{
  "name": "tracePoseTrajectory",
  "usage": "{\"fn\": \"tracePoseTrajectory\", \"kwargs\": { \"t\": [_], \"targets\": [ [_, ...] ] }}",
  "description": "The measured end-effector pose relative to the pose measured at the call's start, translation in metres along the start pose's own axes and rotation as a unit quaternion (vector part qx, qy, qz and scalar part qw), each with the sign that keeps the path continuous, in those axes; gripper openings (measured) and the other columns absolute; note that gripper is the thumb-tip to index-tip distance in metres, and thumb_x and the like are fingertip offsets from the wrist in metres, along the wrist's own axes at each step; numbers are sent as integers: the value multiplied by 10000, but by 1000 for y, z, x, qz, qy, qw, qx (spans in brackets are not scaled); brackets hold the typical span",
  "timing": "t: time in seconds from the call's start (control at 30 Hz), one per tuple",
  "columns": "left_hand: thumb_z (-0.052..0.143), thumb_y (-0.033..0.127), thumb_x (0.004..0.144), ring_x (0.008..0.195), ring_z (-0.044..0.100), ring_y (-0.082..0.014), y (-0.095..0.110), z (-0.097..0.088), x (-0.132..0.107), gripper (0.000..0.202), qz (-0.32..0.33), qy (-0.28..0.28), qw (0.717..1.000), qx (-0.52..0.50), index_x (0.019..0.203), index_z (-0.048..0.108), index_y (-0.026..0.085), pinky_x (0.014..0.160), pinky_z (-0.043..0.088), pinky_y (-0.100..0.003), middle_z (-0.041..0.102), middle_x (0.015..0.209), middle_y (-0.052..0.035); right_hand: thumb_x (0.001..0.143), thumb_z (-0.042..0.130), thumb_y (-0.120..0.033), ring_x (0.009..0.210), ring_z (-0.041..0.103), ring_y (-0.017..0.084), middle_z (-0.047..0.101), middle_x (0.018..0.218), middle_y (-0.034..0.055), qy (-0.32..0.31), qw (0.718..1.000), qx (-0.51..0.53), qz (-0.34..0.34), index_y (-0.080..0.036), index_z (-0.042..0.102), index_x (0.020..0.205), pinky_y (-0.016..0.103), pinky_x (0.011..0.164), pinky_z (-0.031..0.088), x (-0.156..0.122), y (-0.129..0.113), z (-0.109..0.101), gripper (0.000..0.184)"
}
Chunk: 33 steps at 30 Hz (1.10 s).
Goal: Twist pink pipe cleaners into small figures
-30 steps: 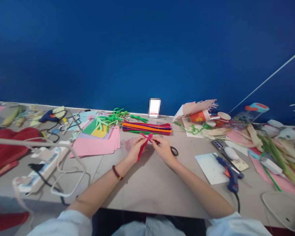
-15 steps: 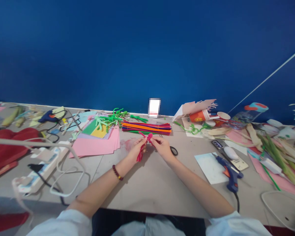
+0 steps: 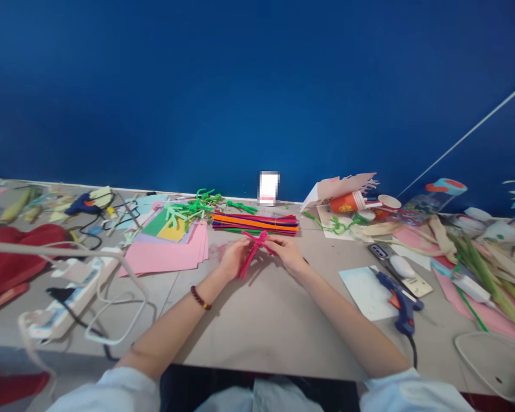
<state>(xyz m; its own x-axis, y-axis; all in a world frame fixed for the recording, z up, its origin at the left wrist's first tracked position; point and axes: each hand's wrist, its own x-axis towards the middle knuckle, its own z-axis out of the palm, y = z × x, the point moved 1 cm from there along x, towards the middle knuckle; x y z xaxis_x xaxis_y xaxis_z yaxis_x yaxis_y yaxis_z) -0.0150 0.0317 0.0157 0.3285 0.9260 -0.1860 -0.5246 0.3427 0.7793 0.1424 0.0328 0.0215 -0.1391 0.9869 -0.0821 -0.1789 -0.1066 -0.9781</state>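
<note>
Between my hands is a bright pink pipe cleaner figure (image 3: 260,245), with a coiled middle, thin side strands and longer strands hanging down to the left. My right hand (image 3: 289,255) pinches its right side between thumb and fingers. My left hand (image 3: 233,258) is closed at the left strands, its fingertips partly hidden behind them. Just beyond the hands lies a bundle of pipe cleaners (image 3: 255,223) in orange, red, purple and green. Several twisted green pipe cleaner pieces (image 3: 197,205) lie at the back left of it.
Pink paper sheets (image 3: 163,257) lie to the left, near a white power strip (image 3: 75,294) with trailing cables. At right are a blue glue gun (image 3: 405,306), a pale blue sheet (image 3: 364,289), a phone (image 3: 420,286), red paper cups (image 3: 345,202) and corn husks (image 3: 484,280). A blue wall (image 3: 257,97) stands behind.
My left hand has shifted slightly left and loosened around the pink figure, so more of its strands show. The right hand has moved a little, now covering the black ring-shaped item beside it.
</note>
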Motion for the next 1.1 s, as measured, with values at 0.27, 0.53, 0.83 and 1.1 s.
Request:
{"fn": "tracePoseTrajectory", "kwargs": {
  "t": [0.27,0.53,0.83,1.1],
  "targets": [
    [720,353,678,467,455,-75,12,-7,2,221,76,3,970,232,749,697,145,496,354,-203,564,535,13,656,710,-407,376,451,82,531,424,-46,-78,990,-104,57,-154,673,745,211,413,372,-6,-21,-14,271],
    [753,327,657,492,535,-83,11,-8,-2,209,-11,-83,956,282,730,678,146,506,387,-197,632,620,-14,688,693,-384,310,449,71,512,367,-52,-158,972,-147,93,-135,678,798,173,348,349,-8,-31,-20,273],
    [776,358,622,523,542,-95,1,-7,0,273,46,-44,972,225,713,656,130,546,422,-214,636,592,-10,639,733,-390,361,507,77,568,475,-46,-100,988,-89,75,-163,577,748,157,323,340,-7,-25,-11,297],
    [791,375,596,531,524,-76,-10,-7,5,306,97,40,987,119,699,636,133,572,419,-202,608,577,15,694,665,-372,486,531,101,632,613,1,-26,995,-97,-31,-174,576,693,216,458,409,-6,0,5,217]
  ]
}}
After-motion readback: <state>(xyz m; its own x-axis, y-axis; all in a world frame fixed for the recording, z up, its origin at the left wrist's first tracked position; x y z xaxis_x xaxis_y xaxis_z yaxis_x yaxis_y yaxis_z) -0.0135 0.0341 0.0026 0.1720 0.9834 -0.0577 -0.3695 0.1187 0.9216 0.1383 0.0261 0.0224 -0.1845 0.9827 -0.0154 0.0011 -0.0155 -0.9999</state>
